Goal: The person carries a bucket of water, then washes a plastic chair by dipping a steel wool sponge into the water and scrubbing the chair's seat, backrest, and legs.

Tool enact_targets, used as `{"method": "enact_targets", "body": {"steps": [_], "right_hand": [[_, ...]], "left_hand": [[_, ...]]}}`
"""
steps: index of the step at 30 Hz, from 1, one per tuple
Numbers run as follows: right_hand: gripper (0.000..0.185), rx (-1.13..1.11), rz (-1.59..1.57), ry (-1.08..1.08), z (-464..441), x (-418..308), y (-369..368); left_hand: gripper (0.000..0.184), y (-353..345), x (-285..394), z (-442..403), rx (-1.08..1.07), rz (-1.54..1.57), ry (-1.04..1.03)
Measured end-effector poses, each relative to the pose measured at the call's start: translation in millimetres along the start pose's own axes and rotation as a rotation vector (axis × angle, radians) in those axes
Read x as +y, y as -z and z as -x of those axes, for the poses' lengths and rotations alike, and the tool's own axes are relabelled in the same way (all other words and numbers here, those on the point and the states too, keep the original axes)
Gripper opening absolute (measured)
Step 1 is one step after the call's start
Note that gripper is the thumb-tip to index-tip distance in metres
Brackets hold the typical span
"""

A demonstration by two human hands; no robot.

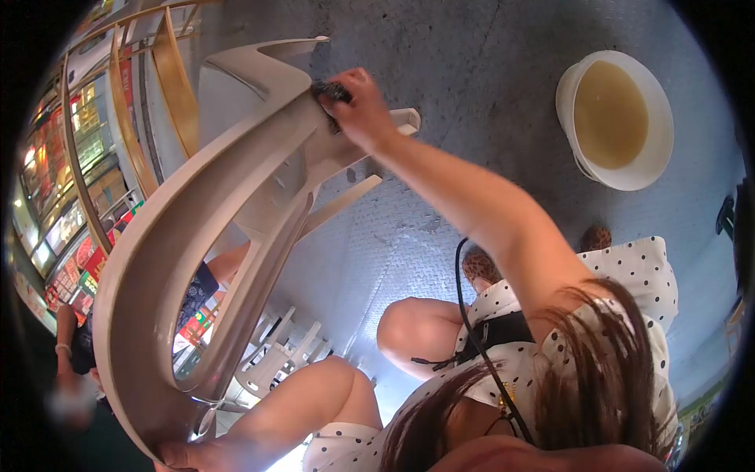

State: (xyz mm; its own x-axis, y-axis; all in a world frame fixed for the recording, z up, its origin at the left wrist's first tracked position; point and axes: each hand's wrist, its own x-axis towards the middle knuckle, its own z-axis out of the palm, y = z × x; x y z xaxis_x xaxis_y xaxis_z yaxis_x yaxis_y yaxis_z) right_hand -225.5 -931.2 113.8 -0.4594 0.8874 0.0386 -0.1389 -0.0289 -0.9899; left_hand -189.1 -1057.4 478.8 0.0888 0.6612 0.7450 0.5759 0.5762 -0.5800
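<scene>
A beige plastic armchair [145, 259] lies tilted on the left, its legs pointing up and to the right. At the bottom left, my left hand [193, 455] grips the lower end of the chair's curved frame; part of it falls outside the view. My right hand [362, 108] reaches to the far end of the chair with its fingers closed round a dark, rough scouring pad [333, 93]. The pad presses against the chair where a leg meets the frame.
A white bucket [566, 102] of cloudy brownish water stands on the grey textured metal floor [425, 55] at the upper right. Gold-coloured railings [173, 86] run along the upper left. Another light chair [275, 362] stands beyond, and another person's arm [67, 338] shows at the left edge.
</scene>
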Motion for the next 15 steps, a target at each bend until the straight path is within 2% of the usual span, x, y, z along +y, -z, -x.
{"method": "enact_targets", "body": {"steps": [2, 3, 6, 9, 10, 12, 13, 14, 15], "right_hand": [[0.018, -0.054, 0.014, -0.015, -7.9, 7.0, 6.8], [0.018, -0.012, -0.025, 0.022, -4.9, 6.0, 5.8], [0.020, 0.040, -0.080, 0.169, 27.8, -54.3, 8.4], [0.020, 0.019, -0.042, 0.184, 30.9, -37.6, 8.8], [0.019, -0.021, 0.058, -0.009, 24.5, -11.9, 15.6], [0.020, -0.148, 0.264, -0.139, 23.3, 30.1, 49.8], [0.020, -0.138, 0.240, -0.157, 26.9, 25.5, 69.6], [0.021, -0.135, 0.214, -0.185, 33.7, 19.4, 89.8], [0.022, -0.123, 0.242, -0.136, 37.0, 21.1, 112.0]], "left_hand": [[0.059, 1.9, -5.2, 6.7, 0.002, 0.022, 0.034], [0.058, 3.5, -8.0, 9.2, 0.000, 0.027, 0.056], [0.056, 10.1, -11.6, 8.4, 0.024, 0.062, 0.071], [0.050, 15.2, -15.7, 10.0, 0.056, 0.054, 0.087], [0.047, 15.6, -16.3, 12.8, 0.068, 0.055, 0.092], [0.039, 30.9, -45.0, 37.0, 0.118, -0.032, 0.196], [0.036, 38.8, -63.8, 54.6, 0.146, -0.078, 0.254], [0.038, 45.9, -90.3, 74.3, 0.198, 0.007, 0.327], [0.041, 48.5, -96.1, 78.0, 0.175, -0.187, 0.170]]}}
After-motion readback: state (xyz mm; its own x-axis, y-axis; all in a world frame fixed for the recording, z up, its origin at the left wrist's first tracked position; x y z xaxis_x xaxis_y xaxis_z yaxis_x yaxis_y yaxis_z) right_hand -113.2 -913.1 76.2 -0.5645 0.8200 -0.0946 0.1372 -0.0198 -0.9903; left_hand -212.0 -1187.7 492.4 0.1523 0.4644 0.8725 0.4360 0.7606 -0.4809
